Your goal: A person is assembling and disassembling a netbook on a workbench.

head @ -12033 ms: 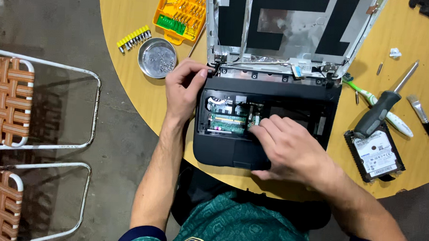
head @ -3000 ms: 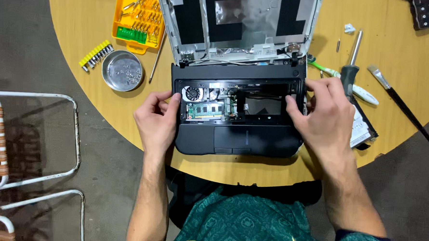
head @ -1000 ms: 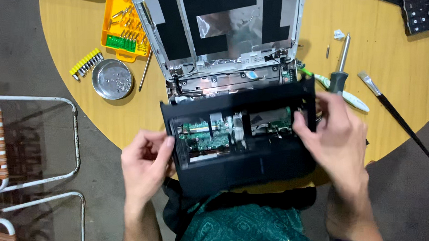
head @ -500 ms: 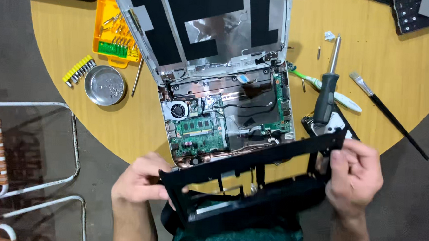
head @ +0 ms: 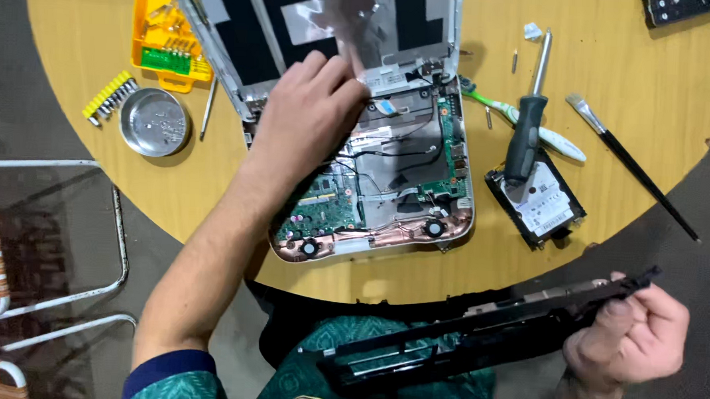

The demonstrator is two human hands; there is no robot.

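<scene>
One opened laptop (head: 372,168), one detached black cover (head: 476,340), one screwdriver (head: 527,127), one hard drive (head: 537,201), one brush (head: 632,165), one metal dish (head: 155,122)

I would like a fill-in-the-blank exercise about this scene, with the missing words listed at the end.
1. The right hand holds the black ____, lifted off the laptop.
2. The left hand rests on the opened ____.
3. The screwdriver lies partly on the hard ____.
4. The small round ____ sits beside the orange case.

Missing words: cover; laptop; drive; dish
</scene>
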